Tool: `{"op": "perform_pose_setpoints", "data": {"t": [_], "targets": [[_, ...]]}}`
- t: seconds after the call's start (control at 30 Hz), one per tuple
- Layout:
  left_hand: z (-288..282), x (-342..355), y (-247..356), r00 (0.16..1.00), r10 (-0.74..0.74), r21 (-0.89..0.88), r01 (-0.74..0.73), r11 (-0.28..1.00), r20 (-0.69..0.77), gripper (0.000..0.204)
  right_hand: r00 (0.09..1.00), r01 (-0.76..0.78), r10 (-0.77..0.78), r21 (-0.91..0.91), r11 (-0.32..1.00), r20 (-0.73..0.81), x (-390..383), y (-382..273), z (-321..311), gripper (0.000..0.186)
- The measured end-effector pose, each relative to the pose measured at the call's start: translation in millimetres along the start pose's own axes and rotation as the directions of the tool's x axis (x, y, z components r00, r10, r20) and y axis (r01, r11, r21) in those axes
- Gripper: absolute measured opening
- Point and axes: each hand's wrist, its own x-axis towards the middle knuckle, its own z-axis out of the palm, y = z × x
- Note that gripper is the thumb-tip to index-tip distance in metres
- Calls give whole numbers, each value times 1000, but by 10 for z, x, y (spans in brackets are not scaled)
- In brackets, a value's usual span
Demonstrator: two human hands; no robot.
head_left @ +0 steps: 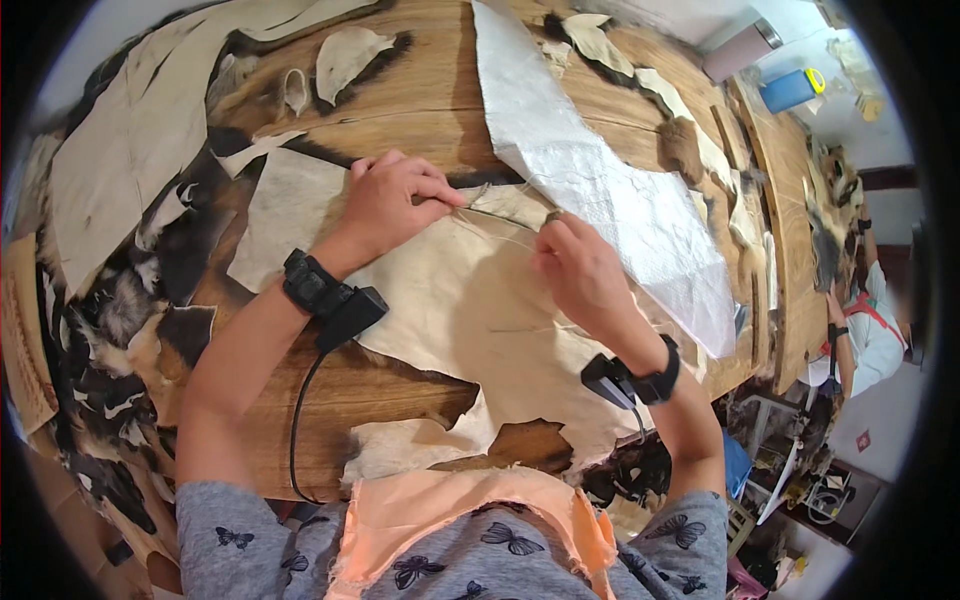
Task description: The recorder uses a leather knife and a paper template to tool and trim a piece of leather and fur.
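Note:
A large cream hide [430, 290], skin side up, lies across the wooden table in front of me. At its far edge my left hand [390, 205] is closed, thumb and forefinger pinching the hide beside a dark, fur-lined seam [500, 212]. To the right my right hand [580, 265] is closed just above the hide, with a dark band around one finger. A thin pale thread [490, 228] runs between the two hands. What the right fingers hold is hidden. Both wrists wear black straps with small black boxes.
A silvery-white sheet [600, 190] lies beyond my right hand. Fur and hide scraps [345, 62] are scattered over the wooden table [400, 400]. At the far right stand a pink cylinder [740, 50] and a blue container with a yellow lid [790, 90]. Another person [870, 340] works at the right.

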Motion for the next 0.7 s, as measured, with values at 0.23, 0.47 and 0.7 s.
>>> {"op": "perform_pose_setpoints", "data": {"t": [0.23,0.47,0.7], "targets": [[-24,-27,-14,1000,0,15,0,1000,-1,13,907,-333,321,-2,943,273,-358,-89,-610,14],[0,-6,-13,999,27,35,-27,999,-17,13,740,-651,665,-357,671,-99,-1330,698,-1455,11],[-11,-9,-30,1000,-1,32,1,999,12,13,935,-352,338,-392,850,-106,-1029,568,-1207,26]]}}
